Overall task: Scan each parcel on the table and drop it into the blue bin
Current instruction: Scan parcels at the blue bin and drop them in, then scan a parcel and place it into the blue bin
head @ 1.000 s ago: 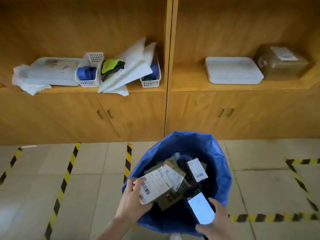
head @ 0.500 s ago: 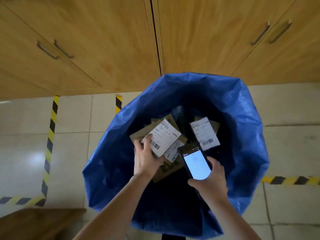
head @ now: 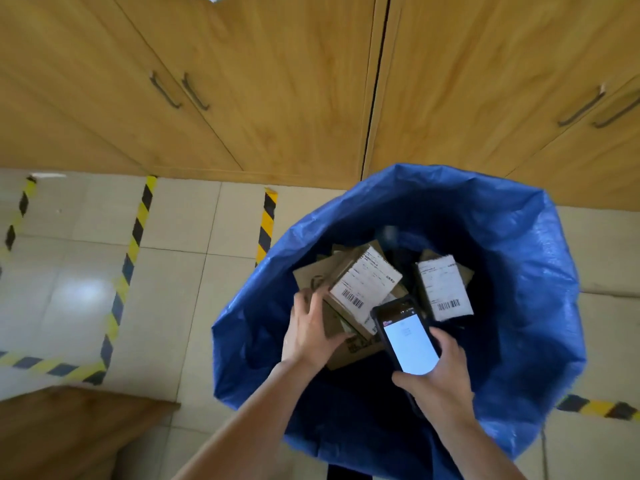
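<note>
We look down past the wooden cabinets [head: 277,98], whose doors fill everything beyond the blue bin [head: 540,306]. The tiled floor [head: 180,271] spreads out to the left of the bin, crossed by strips of yellow-and-black tape [head: 130,258]. A corner of the wooden surface [head: 69,427] shows near the bin's lower left side. The bin itself stands just in front of the cabinets, its blue woven wall slumped and wrinkled around a wide open mouth.

Inside the bin lie several brown parcels. One parcel [head: 360,282] sits uppermost toward the bin's left half, with a white shipping label and barcode facing up; we see it tilted across the cardboard beneath it. Another labelled parcel [head: 443,289] lies deeper toward the bin's middle, its label also facing up, apart from the first.

Our left hand [head: 311,330] reaches into the bin over its near left rim, fingers [head: 337,339] spread and clasped against the edge of the upper parcel and the cardboard under it. Our right hand [head: 433,372] hovers over the bin's near side, wrapped around a handheld scanner [head: 405,336] whose lit white screen faces up, its top end just beside the upper parcel's label.
</note>
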`<state>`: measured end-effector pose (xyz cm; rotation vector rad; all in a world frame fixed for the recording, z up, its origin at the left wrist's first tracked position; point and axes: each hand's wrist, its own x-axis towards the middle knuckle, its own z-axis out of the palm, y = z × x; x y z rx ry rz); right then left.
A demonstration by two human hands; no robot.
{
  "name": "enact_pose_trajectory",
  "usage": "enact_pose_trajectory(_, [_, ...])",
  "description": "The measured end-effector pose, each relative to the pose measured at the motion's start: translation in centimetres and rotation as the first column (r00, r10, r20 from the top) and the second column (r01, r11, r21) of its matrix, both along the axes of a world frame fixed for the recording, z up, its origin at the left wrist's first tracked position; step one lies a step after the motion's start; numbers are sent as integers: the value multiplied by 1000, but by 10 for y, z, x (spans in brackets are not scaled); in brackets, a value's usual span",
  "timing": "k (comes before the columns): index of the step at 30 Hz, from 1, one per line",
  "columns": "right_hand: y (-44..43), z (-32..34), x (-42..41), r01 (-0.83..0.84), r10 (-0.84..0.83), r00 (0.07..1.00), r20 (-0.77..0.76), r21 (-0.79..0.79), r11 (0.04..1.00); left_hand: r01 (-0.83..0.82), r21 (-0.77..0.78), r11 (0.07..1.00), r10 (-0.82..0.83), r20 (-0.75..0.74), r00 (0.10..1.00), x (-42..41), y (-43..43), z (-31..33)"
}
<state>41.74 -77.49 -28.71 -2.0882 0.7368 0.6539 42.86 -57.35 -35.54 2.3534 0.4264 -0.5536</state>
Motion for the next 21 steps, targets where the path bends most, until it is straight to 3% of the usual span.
enact_pose_trajectory(8, [79, 97, -26, -147, 147, 983, 113, -12, 989, -116, -80, 990, 129, 184, 974, -71, 86, 106])
enact_pose_trajectory(14, [178, 174, -79, -279, 268, 946, 184, 37, 960, -247, -137, 959, 279, 319, 906, -148, 179, 198])
enact_pose_trajectory(21, [312, 270, -157, -597, 561, 778, 284, 53, 801, -458, -90, 885, 446, 453, 772, -284, 302, 308])
